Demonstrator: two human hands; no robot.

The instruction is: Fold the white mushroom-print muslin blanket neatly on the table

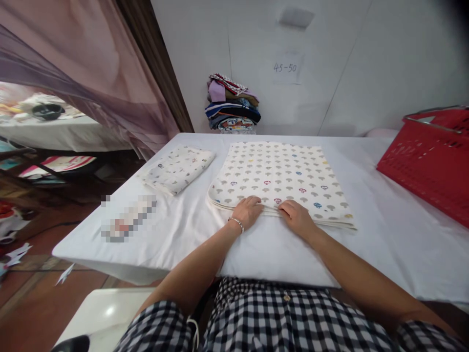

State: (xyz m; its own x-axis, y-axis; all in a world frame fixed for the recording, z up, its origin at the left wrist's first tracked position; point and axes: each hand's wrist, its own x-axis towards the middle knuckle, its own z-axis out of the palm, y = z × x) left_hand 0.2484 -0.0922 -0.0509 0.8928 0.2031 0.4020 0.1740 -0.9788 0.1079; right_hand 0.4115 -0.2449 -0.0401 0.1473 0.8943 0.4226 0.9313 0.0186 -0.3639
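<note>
In the head view, a white cloth (pixel 274 171) with rows of grey mushrooms and a few red, blue and yellow ones lies folded in layers on the white-covered table (pixel 373 195). Both hands are at its near edge. My left hand (pixel 249 212), with a bracelet on the wrist, has its fingers closed over that edge. A short way to the right, my right hand (pixel 295 217) pinches the same edge between thumb and curled fingers. To the left lies a smaller folded cloth (pixel 179 168) with a small scattered print, untouched.
A pixelated object (pixel 128 220) rests near the table's left edge. On the right stands a red plastic basket (pixel 428 166) with a metal handle. Against the wall at the back is a stack of folded clothes (pixel 232 105). A pink curtain (pixel 110 63) hangs at the left.
</note>
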